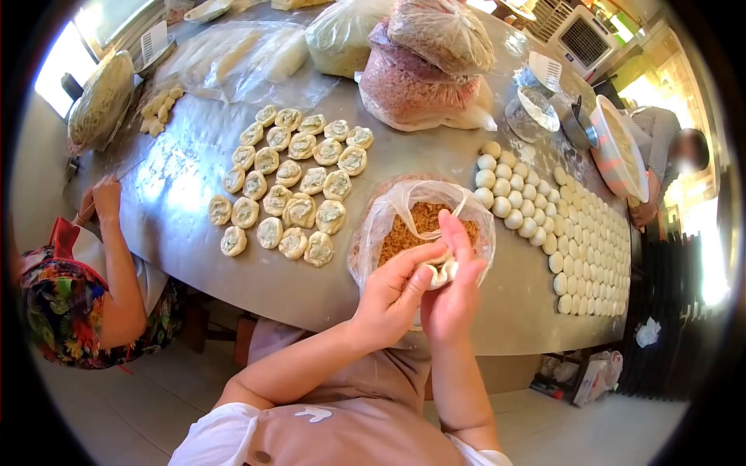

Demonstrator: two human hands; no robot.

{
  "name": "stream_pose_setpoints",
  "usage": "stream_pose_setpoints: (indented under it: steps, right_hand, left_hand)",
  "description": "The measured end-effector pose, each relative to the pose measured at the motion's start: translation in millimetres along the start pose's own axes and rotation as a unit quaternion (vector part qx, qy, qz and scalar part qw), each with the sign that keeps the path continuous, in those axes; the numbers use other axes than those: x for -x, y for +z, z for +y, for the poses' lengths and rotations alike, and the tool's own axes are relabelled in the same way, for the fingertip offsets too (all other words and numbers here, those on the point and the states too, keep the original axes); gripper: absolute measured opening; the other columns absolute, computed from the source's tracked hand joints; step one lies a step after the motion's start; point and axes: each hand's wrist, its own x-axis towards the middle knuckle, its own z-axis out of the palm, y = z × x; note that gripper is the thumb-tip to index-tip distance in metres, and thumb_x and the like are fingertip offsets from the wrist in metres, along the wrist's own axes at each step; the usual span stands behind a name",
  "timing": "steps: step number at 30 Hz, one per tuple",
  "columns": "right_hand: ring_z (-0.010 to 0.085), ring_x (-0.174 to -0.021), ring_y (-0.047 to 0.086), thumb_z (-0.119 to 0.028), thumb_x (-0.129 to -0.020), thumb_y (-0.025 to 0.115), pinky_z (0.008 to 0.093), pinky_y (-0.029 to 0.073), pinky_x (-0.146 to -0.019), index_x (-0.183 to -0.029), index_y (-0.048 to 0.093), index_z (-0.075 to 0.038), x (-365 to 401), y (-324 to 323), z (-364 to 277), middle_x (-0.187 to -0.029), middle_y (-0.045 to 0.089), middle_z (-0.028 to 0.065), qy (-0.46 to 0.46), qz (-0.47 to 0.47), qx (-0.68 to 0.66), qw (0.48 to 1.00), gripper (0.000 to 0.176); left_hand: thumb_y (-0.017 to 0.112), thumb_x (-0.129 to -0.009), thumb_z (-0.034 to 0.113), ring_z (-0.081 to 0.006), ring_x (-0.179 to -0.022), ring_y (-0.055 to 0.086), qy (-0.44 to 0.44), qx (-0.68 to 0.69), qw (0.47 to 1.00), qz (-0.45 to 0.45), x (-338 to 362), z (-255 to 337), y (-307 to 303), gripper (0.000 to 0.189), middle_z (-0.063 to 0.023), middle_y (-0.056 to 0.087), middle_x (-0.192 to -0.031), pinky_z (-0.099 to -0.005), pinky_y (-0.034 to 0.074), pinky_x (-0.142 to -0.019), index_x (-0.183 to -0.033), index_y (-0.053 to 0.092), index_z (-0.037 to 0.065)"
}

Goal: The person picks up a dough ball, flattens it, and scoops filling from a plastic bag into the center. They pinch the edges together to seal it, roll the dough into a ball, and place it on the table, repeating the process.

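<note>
A small piece of white dough (pixel 444 273), pleated like a bun being closed, sits between my two hands. My left hand (pixel 395 293) pinches its edge with thumb and fingers. My right hand (pixel 454 299) cups it from the other side, fingers curled upward. Just beyond and below them stands an open plastic bag (pixel 487 225) of crumbly brown filling (pixel 401 240), partly hidden by my hands. To the left lie rows of shaped buns (pixel 288 172) with greenish filling showing. On the right, many smooth white dough balls (pixel 579 248) are set out in close rows.
The metal table (pixel 194 256) fills the view. At the back are stacked bags of pinkish filling (pixel 420 93), a pale bag (pixel 346 35), plastic sheeting (pixel 233 62) and a flour pot (pixel 528 116). One person's arm (pixel 116 264) is at left; another person (pixel 657 140) stands at right.
</note>
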Motion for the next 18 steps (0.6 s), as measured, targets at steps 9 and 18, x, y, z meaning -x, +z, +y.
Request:
stream_pose_setpoints:
  steps: [9, 18]
  right_hand:
    - [0.02, -0.108, 0.057, -0.038, -0.105, 0.034, 0.0329, 0.044, -0.095, -0.122, 0.053, 0.006, 9, 4, 2, -0.12, 0.06, 0.0169, 0.014, 0.025, 0.077, 0.997, 0.05]
    - [0.0266, -0.124, 0.051, -0.031, -0.104, 0.039, 0.0375, 0.038, -0.104, -0.127, 0.047, 0.003, 2, 4, -2, -0.136, 0.049, 0.0211, -0.196, -0.042, 0.333, 0.921, 0.042]
  left_hand:
    - [0.039, -0.101, 0.044, -0.0275, -0.132, 0.032, 0.19, -0.279, 0.941, 0.025, -5, 6, 2, 0.056, -0.0134, 0.029, -0.15, -0.0409, 0.028, -0.106, -0.138, 0.049, 0.003]
    - [0.025, -0.097, 0.064, -0.0282, -0.139, 0.028, 0.04, -0.052, 0.998, -0.008, -17, 7, 8, 0.087, -0.0178, 0.024, -0.153, -0.0396, 0.025, -0.112, -0.152, 0.01, -0.001]
